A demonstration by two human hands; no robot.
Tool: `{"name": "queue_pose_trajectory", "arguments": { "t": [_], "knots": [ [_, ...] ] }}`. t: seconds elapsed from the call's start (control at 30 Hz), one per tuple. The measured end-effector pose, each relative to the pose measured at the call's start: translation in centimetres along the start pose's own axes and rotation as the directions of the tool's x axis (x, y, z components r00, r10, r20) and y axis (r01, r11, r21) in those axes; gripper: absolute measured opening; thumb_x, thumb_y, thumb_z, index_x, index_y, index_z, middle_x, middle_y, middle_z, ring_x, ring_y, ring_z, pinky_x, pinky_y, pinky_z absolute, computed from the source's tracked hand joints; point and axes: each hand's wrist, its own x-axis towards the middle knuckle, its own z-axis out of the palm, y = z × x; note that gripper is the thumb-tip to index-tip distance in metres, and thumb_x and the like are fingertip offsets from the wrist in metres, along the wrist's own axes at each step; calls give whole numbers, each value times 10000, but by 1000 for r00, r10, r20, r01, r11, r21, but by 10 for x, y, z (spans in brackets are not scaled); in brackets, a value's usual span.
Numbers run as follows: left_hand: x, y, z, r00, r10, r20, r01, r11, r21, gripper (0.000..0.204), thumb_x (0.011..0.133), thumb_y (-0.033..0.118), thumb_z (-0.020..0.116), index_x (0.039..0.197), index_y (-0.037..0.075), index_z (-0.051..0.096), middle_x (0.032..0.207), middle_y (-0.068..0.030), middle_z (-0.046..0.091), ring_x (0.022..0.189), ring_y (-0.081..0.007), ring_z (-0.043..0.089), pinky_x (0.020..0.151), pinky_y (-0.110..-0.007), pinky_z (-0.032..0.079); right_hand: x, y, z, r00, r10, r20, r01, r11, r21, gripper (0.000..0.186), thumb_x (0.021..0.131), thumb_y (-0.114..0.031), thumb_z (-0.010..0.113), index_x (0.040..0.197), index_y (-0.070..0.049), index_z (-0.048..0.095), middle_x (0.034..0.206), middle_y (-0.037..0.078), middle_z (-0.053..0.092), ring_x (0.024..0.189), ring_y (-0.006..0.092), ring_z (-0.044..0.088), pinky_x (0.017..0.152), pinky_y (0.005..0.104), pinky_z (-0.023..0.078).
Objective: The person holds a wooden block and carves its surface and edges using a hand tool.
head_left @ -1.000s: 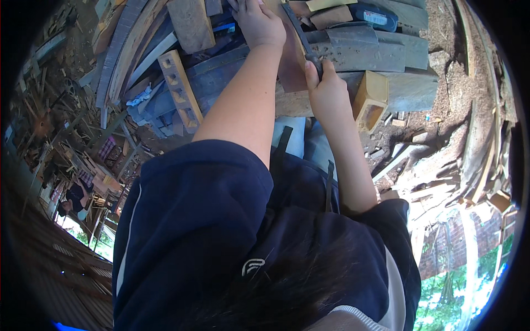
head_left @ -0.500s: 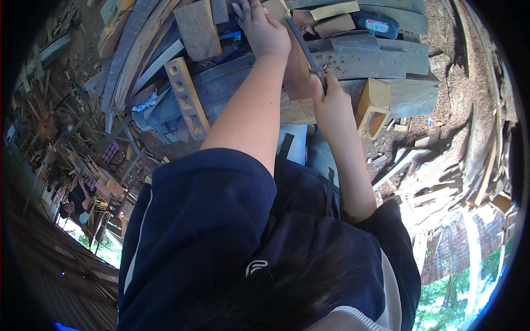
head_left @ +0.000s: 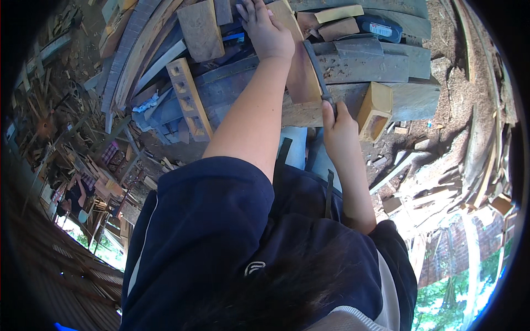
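Observation:
My left hand [head_left: 266,33] lies on the far part of a wooden board [head_left: 302,77], its fingers spread and stretched out over it. My right hand [head_left: 341,128] is closed round the near end of a long dark file [head_left: 316,65]. The file slants along the board's right edge, its far end pointing away from me; whether it touches the edge I cannot tell. To the right of the board's near end stands a hollow wooden block [head_left: 376,107]. Left of my left forearm leans a wooden piece with square holes [head_left: 189,98].
A thick plank bench [head_left: 417,99] runs across in front of me. On it lie a flat wood block [head_left: 200,32], small offcuts [head_left: 339,28] and a dark case with a label [head_left: 381,28]. Scrap wood covers the ground at both sides. Another person [head_left: 74,198] is far left.
My right hand has drawn the file toward me and slightly right along the board's edge. My left hand has stayed on the board. The whole view has shifted slightly.

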Motion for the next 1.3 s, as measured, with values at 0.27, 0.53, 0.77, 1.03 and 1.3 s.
{"name": "queue_pose_trajectory", "arguments": {
  "t": [0.27,0.53,0.77,1.03,1.3],
  "knots": [
    [-4,2,1,1000,15,-11,-15,999,-38,493,1036,70,361,1520,-15,327,1627,-185,227,1522,-331,151,1245,-422,177,40,-27,8,991,-89,-95,82,994,-79,479,1013,-439,499,1054,32,573,863,327,670,901,516,651,760,558,522],
    [-1,-2,8,996,74,-52,-77,996,-48,487,1049,105,341,1520,-14,329,1624,-186,239,1525,-329,145,1240,-417,180,37,-21,7,989,-110,-97,111,994,4,505,1010,-456,493,1075,37,580,864,339,665,908,520,651,790,561,524],
    [0,-2,3,1000,4,-31,-5,1000,-31,483,1045,101,350,1512,-20,342,1611,-199,263,1518,-342,169,1235,-423,189,31,-22,0,993,-112,-46,111,994,-25,504,1010,-447,495,1104,40,583,916,352,660,964,521,637,814,554,516],
    [-5,8,1,1000,-4,-5,4,996,-91,485,1037,75,353,1512,-24,338,1616,-198,250,1519,-344,163,1240,-417,182,58,-38,0,988,-122,-90,114,990,-85,530,1015,-471,466,1146,25,594,937,336,674,974,530,634,840,548,524],
    [2,-6,8,998,56,-42,-59,996,-61,482,1040,88,344,1507,-30,344,1618,-200,245,1517,-345,171,1239,-414,185,55,-38,-3,994,-104,-14,102,989,-102,553,1011,-487,469,1166,33,579,981,351,665,1004,532,627,866,564,515]
  ]
}}
